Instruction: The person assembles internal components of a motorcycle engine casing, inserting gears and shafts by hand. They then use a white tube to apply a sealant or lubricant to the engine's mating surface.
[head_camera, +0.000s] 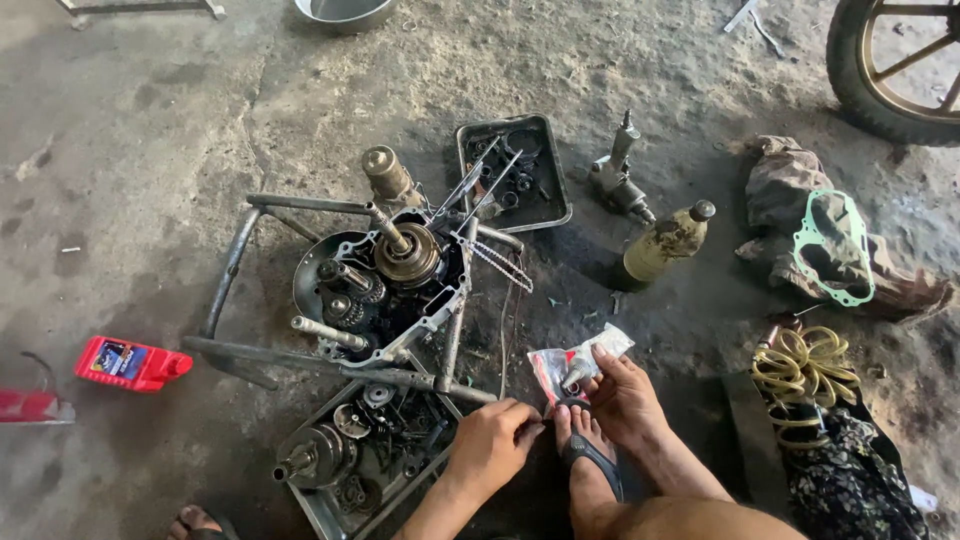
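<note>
Clearly mid-job: the open grey engine crankcase (385, 280) still shows bare gears; just beside it, the right hand (625, 395) pinches a small clear plastic parts packet (575, 362), left hand (492, 440) fingers curled at its corner.

Right hand (622, 395) pinches a small clear plastic packet with red print (575, 362) — left hand (492, 440) curls beside it, near the opened greasy metal engine case (385, 280).

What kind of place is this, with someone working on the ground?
Most likely a motorcycle repair shop floor: an opened engine sits on a stand on stained concrete, trays of parts lie beside it, and a wheel shows at the corner.
</note>
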